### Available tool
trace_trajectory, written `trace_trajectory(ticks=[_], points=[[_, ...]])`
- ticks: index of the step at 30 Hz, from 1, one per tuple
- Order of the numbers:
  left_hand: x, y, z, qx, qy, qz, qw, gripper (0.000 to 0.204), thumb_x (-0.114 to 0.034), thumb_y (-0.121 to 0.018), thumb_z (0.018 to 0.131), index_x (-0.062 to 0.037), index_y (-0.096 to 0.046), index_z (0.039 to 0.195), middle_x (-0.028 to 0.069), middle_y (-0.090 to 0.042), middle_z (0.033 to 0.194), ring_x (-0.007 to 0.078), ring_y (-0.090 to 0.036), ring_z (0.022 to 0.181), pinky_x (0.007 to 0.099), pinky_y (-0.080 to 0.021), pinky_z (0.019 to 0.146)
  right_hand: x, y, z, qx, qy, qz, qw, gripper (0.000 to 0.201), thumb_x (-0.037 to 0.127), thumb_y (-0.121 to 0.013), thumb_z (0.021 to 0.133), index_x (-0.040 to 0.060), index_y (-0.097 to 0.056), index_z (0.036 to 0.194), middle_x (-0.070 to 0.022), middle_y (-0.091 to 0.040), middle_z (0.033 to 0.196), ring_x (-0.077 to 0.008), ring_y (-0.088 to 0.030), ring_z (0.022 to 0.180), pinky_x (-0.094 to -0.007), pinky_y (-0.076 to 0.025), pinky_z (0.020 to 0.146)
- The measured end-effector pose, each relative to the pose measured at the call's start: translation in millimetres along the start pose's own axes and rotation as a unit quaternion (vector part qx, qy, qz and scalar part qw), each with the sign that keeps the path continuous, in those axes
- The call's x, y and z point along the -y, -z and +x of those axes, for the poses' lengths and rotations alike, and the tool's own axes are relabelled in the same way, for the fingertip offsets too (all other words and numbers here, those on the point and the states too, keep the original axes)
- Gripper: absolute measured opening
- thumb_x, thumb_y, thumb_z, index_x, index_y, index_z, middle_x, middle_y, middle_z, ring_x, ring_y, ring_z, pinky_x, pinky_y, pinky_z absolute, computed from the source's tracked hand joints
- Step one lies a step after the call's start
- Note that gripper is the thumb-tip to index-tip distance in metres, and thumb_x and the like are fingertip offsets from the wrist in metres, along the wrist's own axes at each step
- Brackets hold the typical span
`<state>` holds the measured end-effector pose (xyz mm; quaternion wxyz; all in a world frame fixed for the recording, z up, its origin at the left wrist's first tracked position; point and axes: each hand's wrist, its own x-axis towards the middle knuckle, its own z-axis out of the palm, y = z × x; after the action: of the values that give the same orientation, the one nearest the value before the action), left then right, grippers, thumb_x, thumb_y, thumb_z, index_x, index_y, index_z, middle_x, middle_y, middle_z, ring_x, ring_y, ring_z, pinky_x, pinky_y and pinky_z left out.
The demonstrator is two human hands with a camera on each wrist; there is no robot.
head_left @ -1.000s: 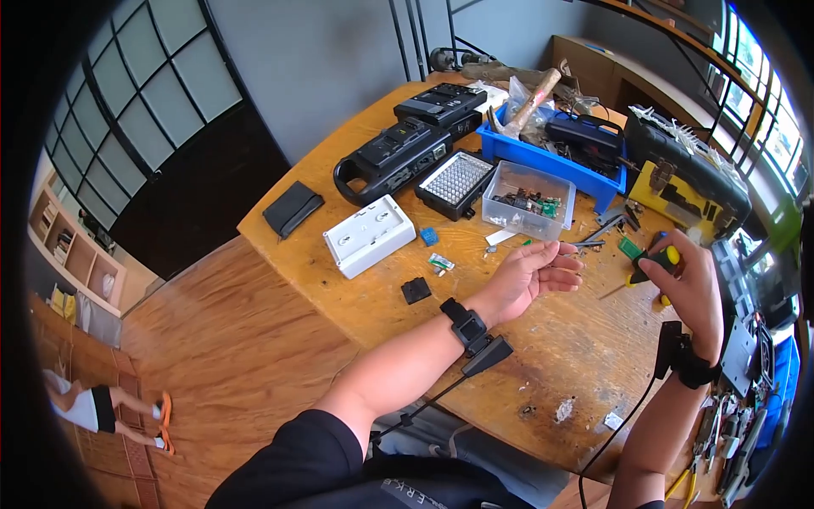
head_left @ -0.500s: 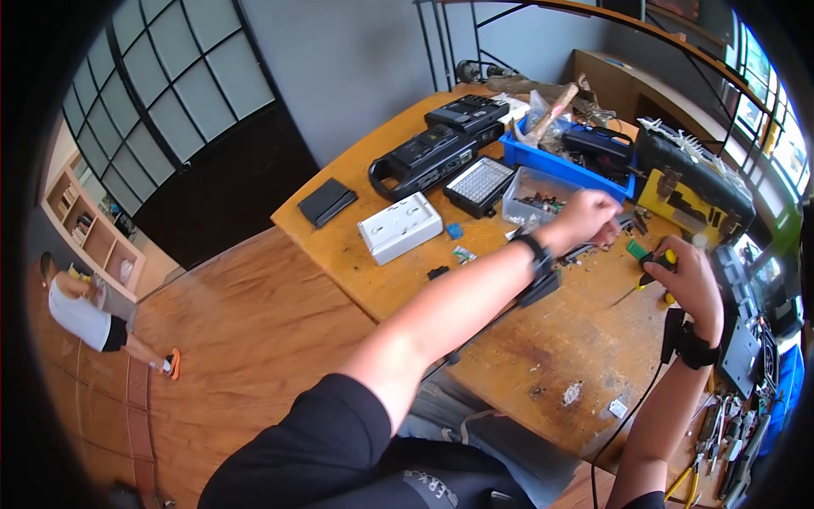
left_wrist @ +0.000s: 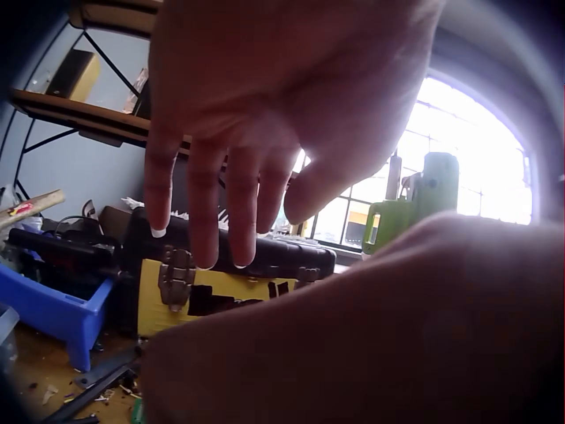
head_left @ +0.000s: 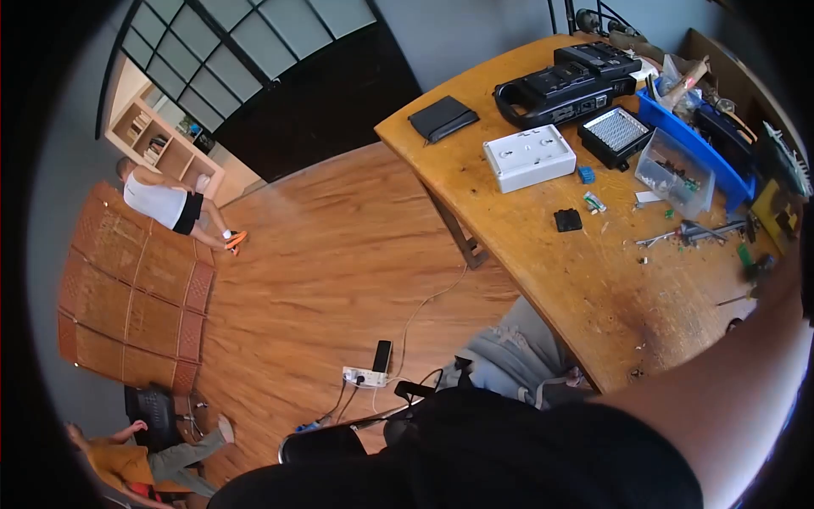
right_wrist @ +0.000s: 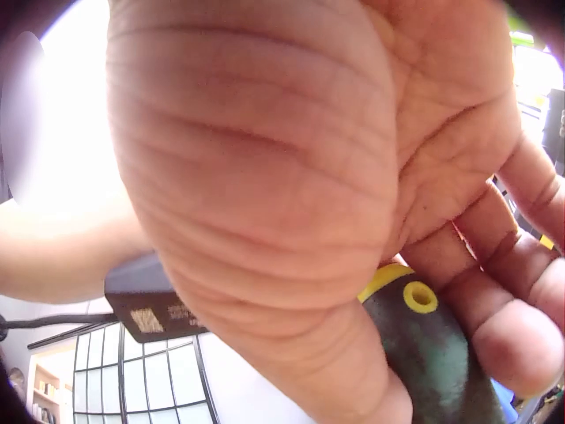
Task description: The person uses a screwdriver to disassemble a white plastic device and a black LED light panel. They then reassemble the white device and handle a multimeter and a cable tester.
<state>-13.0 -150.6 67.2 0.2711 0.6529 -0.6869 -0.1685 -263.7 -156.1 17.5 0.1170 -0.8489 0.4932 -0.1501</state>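
My left hand (left_wrist: 282, 97) hangs with fingers loosely extended and nothing in them, in the left wrist view. In the head view the left forearm (head_left: 721, 382) reaches across to the right edge, and the hand itself is out of sight. My right hand (right_wrist: 256, 177) holds a screwdriver (right_wrist: 424, 353) by its dark green handle with a yellow end, thumb on one side and fingers on the other. Its thin shaft (head_left: 734, 300) points left over the table in the head view, where the left arm hides most of the right hand.
On the wooden table (head_left: 526, 246) are a white case (head_left: 530, 159), black charger-like units (head_left: 560, 89), an LED panel (head_left: 617, 136), a clear parts box (head_left: 674, 172) and a blue bin (head_left: 699, 148). A yellow-and-black toolbox (left_wrist: 229, 283) stands behind. Two people are across the room.
My head view has swung left. The left arm has reached further right across the table, its hand leaving the head view. The right hand still holds the screwdriver.
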Motion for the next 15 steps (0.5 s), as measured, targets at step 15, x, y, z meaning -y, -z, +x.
trace_trajectory(ticks=[15], points=[[-73,-56,19,0.062,-0.012,-0.058,0.996,0.025,-0.014,-0.057,0.082,-0.0021,-0.07,0.101,0.0187,-0.067,0.107,0.0311,-0.064,0.103,0.0392,-0.051,0.089,36,109,75,0.075,-0.136,-0.438,0.885,0.025,0.013,-0.073,0.069,0.0235,-0.072,0.091,-0.0071,-0.07,0.095,-0.0252,-0.066,0.095,-0.0359,-0.052,0.084]])
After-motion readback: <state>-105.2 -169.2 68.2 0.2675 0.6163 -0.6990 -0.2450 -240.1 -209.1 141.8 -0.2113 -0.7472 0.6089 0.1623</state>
